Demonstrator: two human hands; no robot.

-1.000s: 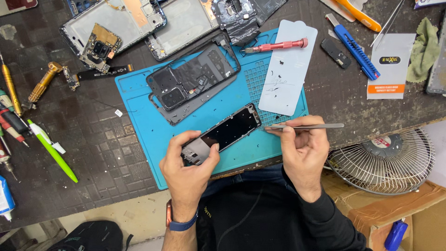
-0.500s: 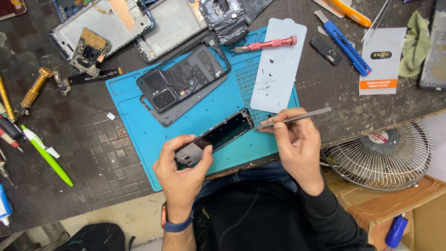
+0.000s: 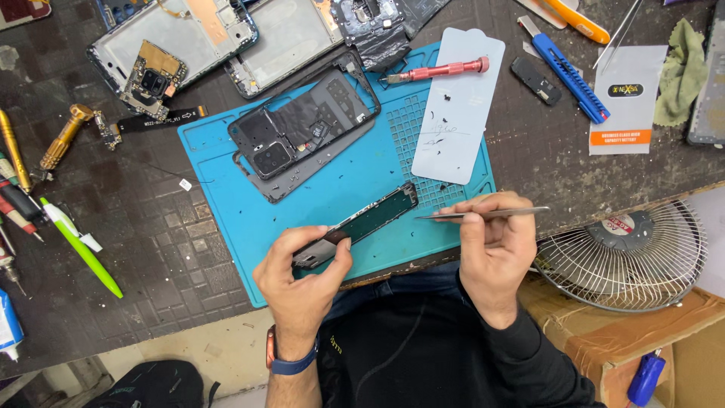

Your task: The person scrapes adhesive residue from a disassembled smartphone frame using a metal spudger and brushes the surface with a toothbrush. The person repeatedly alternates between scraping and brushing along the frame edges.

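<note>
Left hand (image 3: 302, 276): fingers curled, thumb and fingertips pinching the near end of a phone frame (image 3: 359, 224), tilted up above the blue mat (image 3: 226, 181). Right hand (image 3: 495, 249): fingers pressed together around metal tweezers (image 3: 483, 214), tips just beside the frame's far end. Beyond the fingers: dark back cover (image 3: 306, 125), red screwdriver (image 3: 438, 72).

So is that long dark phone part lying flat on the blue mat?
No, lifted and tilted: the left hand holds the long dark phone part above the blue mat.

A phone repair workshop: a blue repair mat (image 3: 249, 219), opened phone frames (image 3: 306, 125), screwdrivers (image 3: 438, 72) and tweezers (image 3: 483, 214) crowd a worn bench (image 3: 136, 249).
</note>
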